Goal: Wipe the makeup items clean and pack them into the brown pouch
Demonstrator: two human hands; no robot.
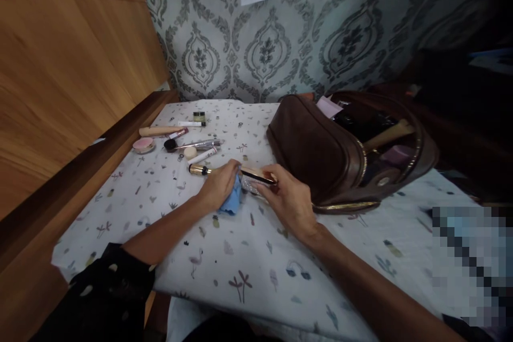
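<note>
My left hand (217, 186) is closed on a blue cloth (231, 200) and presses it to the left end of a flat case. My right hand (292, 200) grips the other end of that flat case (256, 175), which has a dark, gold-trimmed edge. Silver glitter shows on its underside; it looks like a makeup compact, partly hidden by my fingers. Just left of my left hand lies a black-and-gold tube (199, 170). To the right of my right hand stands a brown toiletry bag (316, 144), unzipped, with items inside.
Several cosmetics lie at the table's left: a pink compact (144, 144), a brush (192, 145), a white tube (202, 156), a small jar (199, 116). A patterned white cloth (240, 256) covers the table. A wooden panel (80, 53) rises at left, a patterned wall (266, 48) behind.
</note>
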